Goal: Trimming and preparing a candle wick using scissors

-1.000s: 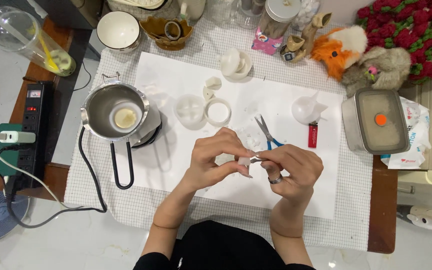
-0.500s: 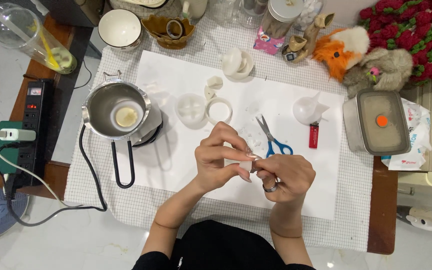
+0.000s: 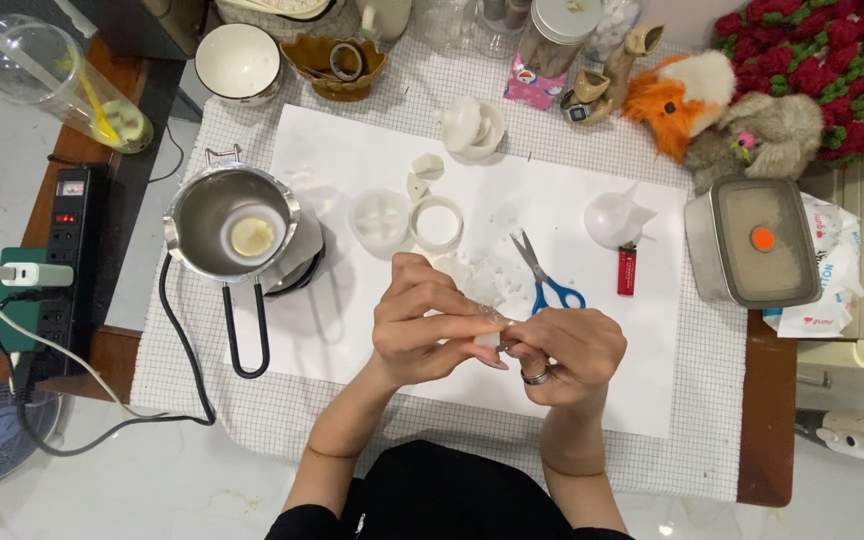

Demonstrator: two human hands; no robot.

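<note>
Both hands meet over the white sheet (image 3: 352, 340) on the desk. The left hand (image 3: 422, 330) pinches a small white piece (image 3: 490, 338) in its grip; the right hand (image 3: 567, 355) is closed around something thin against that piece, but what it is I cannot tell. White crumbs (image 3: 482, 275) lie just beyond the grip, so some trimming looks done. Scissors (image 3: 542, 275) and lighter (image 3: 627, 270) lie idle behind the right hand. The moulds (image 3: 407, 220) look empty; the pot (image 3: 230, 222) to the left holds a little wax.
</note>
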